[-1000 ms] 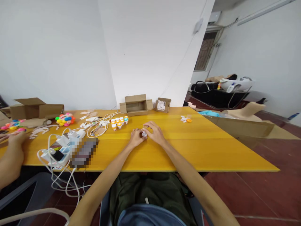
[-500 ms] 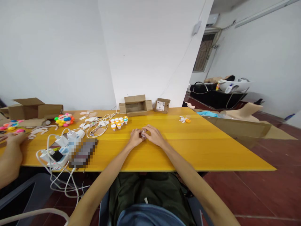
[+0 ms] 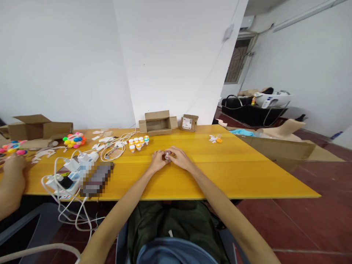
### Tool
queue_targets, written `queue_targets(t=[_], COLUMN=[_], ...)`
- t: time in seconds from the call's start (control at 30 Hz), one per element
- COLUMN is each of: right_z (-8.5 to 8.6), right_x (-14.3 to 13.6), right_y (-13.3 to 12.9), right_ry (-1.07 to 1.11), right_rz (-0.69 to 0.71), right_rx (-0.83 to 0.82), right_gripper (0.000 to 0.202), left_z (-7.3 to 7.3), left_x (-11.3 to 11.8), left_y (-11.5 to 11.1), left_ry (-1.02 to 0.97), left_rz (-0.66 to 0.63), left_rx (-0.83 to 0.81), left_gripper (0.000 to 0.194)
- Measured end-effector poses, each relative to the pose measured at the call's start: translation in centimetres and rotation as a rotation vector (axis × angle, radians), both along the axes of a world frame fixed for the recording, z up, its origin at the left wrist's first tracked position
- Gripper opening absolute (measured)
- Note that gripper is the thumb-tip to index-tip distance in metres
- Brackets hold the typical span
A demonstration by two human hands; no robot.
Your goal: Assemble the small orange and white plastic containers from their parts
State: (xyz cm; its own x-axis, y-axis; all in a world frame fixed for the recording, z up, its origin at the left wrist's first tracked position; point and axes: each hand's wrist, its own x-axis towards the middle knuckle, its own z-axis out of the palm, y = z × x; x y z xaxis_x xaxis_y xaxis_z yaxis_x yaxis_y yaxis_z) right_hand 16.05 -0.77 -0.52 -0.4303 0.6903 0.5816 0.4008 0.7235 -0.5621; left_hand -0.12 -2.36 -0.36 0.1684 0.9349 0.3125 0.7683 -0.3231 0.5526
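Note:
A small clear, roundish piece (image 3: 167, 156) is held between both hands just above the yellow table (image 3: 233, 172); its exact kind is too small to tell. My left hand (image 3: 158, 160) has its fingers closed on the piece from the left. From the other side my right hand (image 3: 178, 158) pinches it, fingers curled over the top. Beyond my left hand stands a group of small white pieces with orange caps (image 3: 138, 143), one of them with a teal cap. To the right lie loose white and orange parts (image 3: 215, 139).
At the back are an open cardboard box (image 3: 158, 124) and a smaller labelled box (image 3: 189, 123). A power strip (image 3: 74, 176), white cables and a blurred dark object (image 3: 96, 179) lie left. Further left are a colourful ball cluster (image 3: 74, 140) and another person's arm (image 3: 12, 183).
My hands keep their hold on the clear piece with hardly any movement. The view has shifted very slightly, and the other person's hand at far left has moved a little.

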Motion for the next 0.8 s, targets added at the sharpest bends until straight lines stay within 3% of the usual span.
queue_targets(t=[0.6, 0.8], right_z=[0.03, -0.51], right_x=[0.21, 0.01], right_y=[0.13, 0.48], right_ry=[-0.003, 0.052], right_rz=[-0.032, -0.047], right_rx=[-0.024, -0.070], right_gripper=[0.010, 0.022], left_z=[-0.25, -0.15], left_x=[-0.03, 0.03], left_y=[0.32, 0.32], left_ry=[0.021, 0.007], left_rz=[0.001, 0.001], left_rx=[-0.004, -0.014], left_gripper=[0.027, 0.025])
